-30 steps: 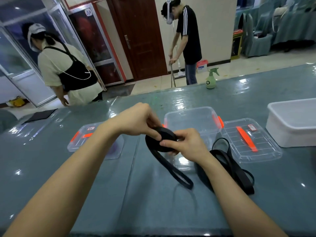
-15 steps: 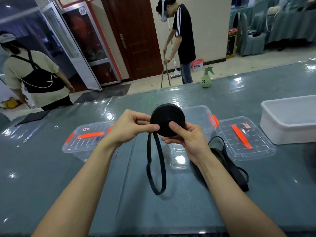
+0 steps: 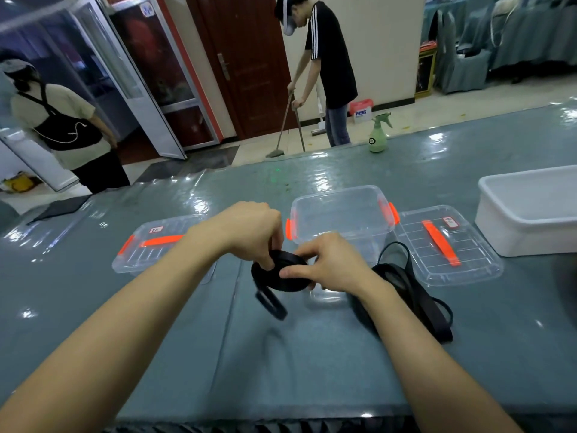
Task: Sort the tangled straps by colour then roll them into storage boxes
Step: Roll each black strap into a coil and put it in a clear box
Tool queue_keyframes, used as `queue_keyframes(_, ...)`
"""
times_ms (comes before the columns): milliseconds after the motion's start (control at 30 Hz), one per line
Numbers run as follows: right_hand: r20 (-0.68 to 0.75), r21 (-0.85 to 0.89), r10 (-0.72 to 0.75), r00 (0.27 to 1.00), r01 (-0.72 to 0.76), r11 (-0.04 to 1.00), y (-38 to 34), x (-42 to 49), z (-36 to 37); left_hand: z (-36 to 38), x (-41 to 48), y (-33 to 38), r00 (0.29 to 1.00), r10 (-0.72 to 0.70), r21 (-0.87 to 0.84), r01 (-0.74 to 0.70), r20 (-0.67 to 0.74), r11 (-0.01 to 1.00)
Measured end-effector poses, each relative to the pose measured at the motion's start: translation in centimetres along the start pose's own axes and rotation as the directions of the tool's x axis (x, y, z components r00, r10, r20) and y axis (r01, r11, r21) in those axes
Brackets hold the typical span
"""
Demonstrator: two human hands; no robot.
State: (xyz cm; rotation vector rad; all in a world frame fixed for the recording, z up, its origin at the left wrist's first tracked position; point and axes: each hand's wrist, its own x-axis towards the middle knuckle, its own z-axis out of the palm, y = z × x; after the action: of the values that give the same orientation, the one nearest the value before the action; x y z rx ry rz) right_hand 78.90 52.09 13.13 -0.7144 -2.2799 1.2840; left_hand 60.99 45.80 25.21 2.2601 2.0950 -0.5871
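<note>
Lowered and tipped flatter than half a second earlier, the rolled black strap [image 3: 282, 275] is being held just in front of the open clear box [image 3: 338, 195], and its loose tail [image 3: 271, 303] is hanging shorter than before.

The box's near wall is being partly hidden by the roll and both hands. Right of the box a clear lid [image 3: 468, 264] with an orange handle is lying flat, and further right a white tub [image 3: 527, 175] is standing. In front and to the right of the box, loose black straps [image 3: 415, 295] are lying heaped, partly covered by the right forearm. Left of the box a closed clear box [image 3: 150, 251] is being overlapped by the left wrist. Behind the box, at the far edge, a green spray bottle [image 3: 378, 135] is standing.

The surface [image 3: 281, 354] is grey-green under a glossy clear sheet. Beyond the box the floor is being swept by a person in a black shirt [image 3: 331, 57]; far to its left another person [image 3: 62, 120] is standing by glass doors.

The roll is being pinched from above by the curled fingers of the left hand [image 3: 249, 232], while the right hand [image 3: 331, 264] is gripping its right side, thumb pressed on top.
</note>
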Motion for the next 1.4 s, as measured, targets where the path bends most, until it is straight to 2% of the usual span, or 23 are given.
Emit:
queue_keyframes(167,-0.001,0.011,-0.011,1.0,0.011,1.0,0.3,0.4,-0.4,-0.7,-0.6,-1.6,0.999,-0.019,-0.229,0.027,0.035,0.973)
queue_keyframes(333,0.051,0.095,0.019,0.999,-0.024,0.995,0.6,0.8,0.3,-0.7,-1.1,-1.3,0.999,-0.003,-0.206,0.014,0.053,0.978)
queue_keyframes(467,0.008,0.327,0.046,0.999,-0.046,0.944,0.9,1.1,0.5,-0.8,-1.6,-2.0,1.0,-0.018,-0.344,0.012,-0.014,0.939)
queue_keyframes(567,-0.08,0.481,0.043,0.996,0.001,0.877,0.9,1.0,-0.4,0.1,-2.4,-3.6,0.99,-0.078,-0.61,-0.012,-0.121,0.792)
queue_keyframes(667,-0.202,0.621,0.047,0.978,0.091,0.779,0.5,0.7,-1.8,2.0,-3.0,-4.5,0.954,-0.199,-0.848,-0.089,-0.223,0.523)
queue_keyframes(733,-0.259,0.681,0.054,0.964,0.142,0.719,0.3,0.6,-2.3,3.2,-2.9,-4.4,0.928,-0.27,-0.925,-0.153,-0.255,0.348)
queue_keyframes(833,-0.294,0.747,0.089,0.952,0.171,0.642,0.2,0.7,-2.2,4.2,-2.3,-4.0,0.904,-0.325,-0.948,-0.206,-0.279,0.242)
queue_keyframes(1133,-0.256,0.835,0.108,0.961,0.163,0.525,1.1,1.2,-0.5,4.5,-1.4,-3.3,0.897,-0.339,-0.958,-0.253,-0.284,0.134)
queue_keyframes(1233,-0.202,0.863,0.098,0.974,0.13,0.489,1.8,1.3,0.2,4.5,-1.4,-2.9,0.889,-0.351,-0.955,-0.26,-0.294,0.141)
queue_keyframes(1300,-0.124,0.861,0.097,0.988,0.058,0.505,2.2,1.2,0.4,4.0,-1.7,-3.3,0.893,-0.35,-0.954,-0.223,-0.283,0.202)
queue_keyframes(1333,-0.086,0.826,0.091,0.992,0.02,0.563,2.3,1.0,0.2,3.7,-1.9,-3.6,0.9,-0.336,-0.945,-0.195,-0.278,0.262)
queue_keyframes(1400,-0.069,0.66,0.091,0.993,-0.023,0.751,2.6,0.7,-0.5,2.8,-2.2,-4.1,0.921,-0.28,-0.879,-0.118,-0.271,0.463)
